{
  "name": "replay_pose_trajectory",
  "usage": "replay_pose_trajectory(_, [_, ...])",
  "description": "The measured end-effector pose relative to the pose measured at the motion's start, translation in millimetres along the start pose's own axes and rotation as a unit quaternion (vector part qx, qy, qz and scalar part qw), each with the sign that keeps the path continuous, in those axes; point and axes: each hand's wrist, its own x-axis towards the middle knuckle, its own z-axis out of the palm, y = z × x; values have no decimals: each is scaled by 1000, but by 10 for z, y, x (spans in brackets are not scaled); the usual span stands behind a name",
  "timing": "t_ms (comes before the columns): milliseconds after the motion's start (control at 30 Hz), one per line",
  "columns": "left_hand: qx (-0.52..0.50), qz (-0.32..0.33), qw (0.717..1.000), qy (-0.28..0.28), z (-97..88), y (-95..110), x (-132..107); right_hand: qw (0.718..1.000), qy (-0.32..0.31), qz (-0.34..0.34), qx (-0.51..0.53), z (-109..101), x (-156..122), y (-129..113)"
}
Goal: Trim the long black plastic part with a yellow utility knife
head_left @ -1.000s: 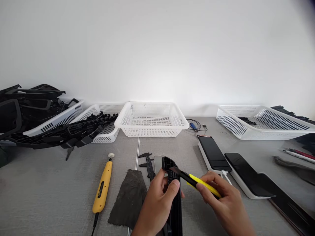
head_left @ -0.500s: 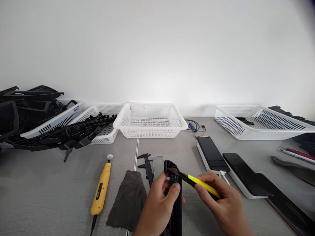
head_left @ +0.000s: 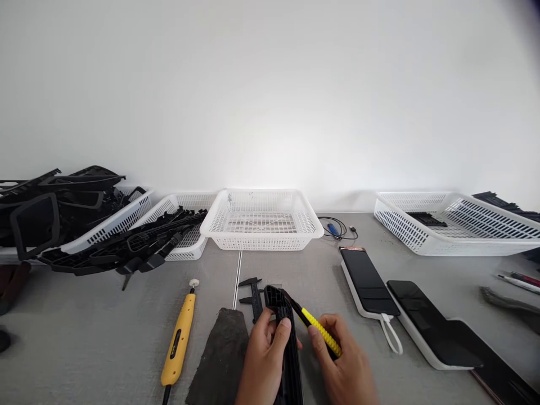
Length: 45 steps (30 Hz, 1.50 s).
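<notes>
While the left hand point(head_left: 265, 360) is wrapped around a long black plastic part point(head_left: 287, 337), thumb over its top face, the right hand point(head_left: 343, 368) is closed on a yellow-and-black utility knife point(head_left: 314, 326), with the tip sitting right at the far end of the part. Can't really tell if the blade is actually touching the plastic or just beside it. The part runs from the bottom edge of the view away from the person, held just above the grey table point(head_left: 84, 337). Just left of it there's a dark grey cloth point(head_left: 221, 354) lying flat, and a black caliper point(head_left: 254, 289) pokes out just past the cloth. Further left sits a yellow pen-shaped tool point(head_left: 179, 340) with a cord. An empty-looking white basket point(head_left: 261, 219) is straight ahead by the wall, with more baskets stuffed with black plastic parts point(head_left: 126, 244) to its left. On the right are two phones on white slabs point(head_left: 369, 275), and another white basket point(head_left: 455, 222) beyond them.
</notes>
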Motion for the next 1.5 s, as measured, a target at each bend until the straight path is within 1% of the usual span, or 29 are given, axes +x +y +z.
replay_pose_trajectory(100, [36, 5, 999, -2, 5, -65, 22, 999, 30, 14, 6, 39, -12, -20])
replay_pose_trajectory(200, [58, 1, 998, 17, 9, -117, 36, 998, 53, 33, 19, 48, -1, -45])
replay_pose_trajectory(300, [60, 3, 998, 31, 9, -128, 30, 999, 34, 25, 24, 28, 27, -38])
replay_pose_trajectory(400, [79, 38, 995, 52, 2, -100, 6, 1000, 8, 14, 14, 3, 46, -29])
replay_pose_trajectory(500, [93, 68, 991, 61, -11, -60, -20, 1000, 16, 10, 13, -5, 40, -56])
replay_pose_trajectory(633, [89, 93, 990, 66, -30, -50, -26, 999, 27, 5, 28, -5, 4, -94])
replay_pose_trajectory(833, [59, 98, 992, 61, -46, -128, -8, 999, 24, -8, 38, -17, -37, -63])
replay_pose_trajectory(967, [67, 95, 991, 64, -66, -156, -17, 999, 5, -11, 51, -33, -47, -72])
replay_pose_trajectory(1100, [88, 88, 989, 74, -72, -125, -46, 997, -11, -13, 76, -69, -80, -118])
replay_pose_trajectory(1233, [107, 90, 988, 73, -61, -65, -69, 996, -12, -12, 92, -124, -146, -167])
replay_pose_trajectory(1367, [118, 96, 986, 74, -45, -31, -75, 995, -24, -13, 92, -167, -229, -177])
replay_pose_trajectory(1500, [132, 101, 984, 70, -32, -38, -70, 996, -34, -7, 78, -174, -285, -153])
